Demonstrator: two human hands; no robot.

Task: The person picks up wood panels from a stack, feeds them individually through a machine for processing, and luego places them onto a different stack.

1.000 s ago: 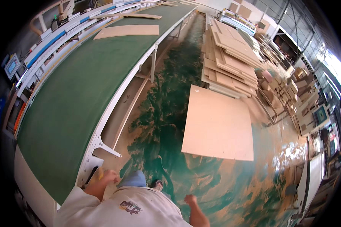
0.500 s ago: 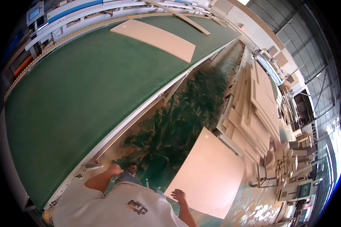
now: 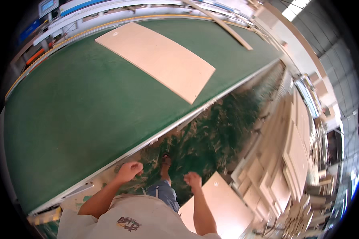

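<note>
My left hand (image 3: pixel 130 172) hangs in front of my body beside the front edge of the green belt table (image 3: pixel 68 115). Its fingers are curled in, and nothing shows in them. My right hand (image 3: pixel 193 180) is raised over the walkway, close to the corner of a large wood-coloured panel (image 3: pixel 219 207) on my right. Those fingers are also bent inward, a little blurred, with nothing visible in them. Farther off, a long rectangular panel (image 3: pixel 159 59) lies flat on the belt table, apart from both hands; a small pale label marks its far-left corner.
A narrow board (image 3: pixel 223 28) lies across the table's far end. Stacked panels (image 3: pixel 275 167) line the walkway's right side. Sawdust streaks the green floor (image 3: pixel 215 131), where my foot (image 3: pixel 166 160) shows. Machinery with a small screen (image 3: pixel 48 5) stands at the far left.
The long panel on the table now looks nearer and larger, and the large panel on my right has dropped lower in view. My left hand has come forward; my right hand's fingers have curled.
</note>
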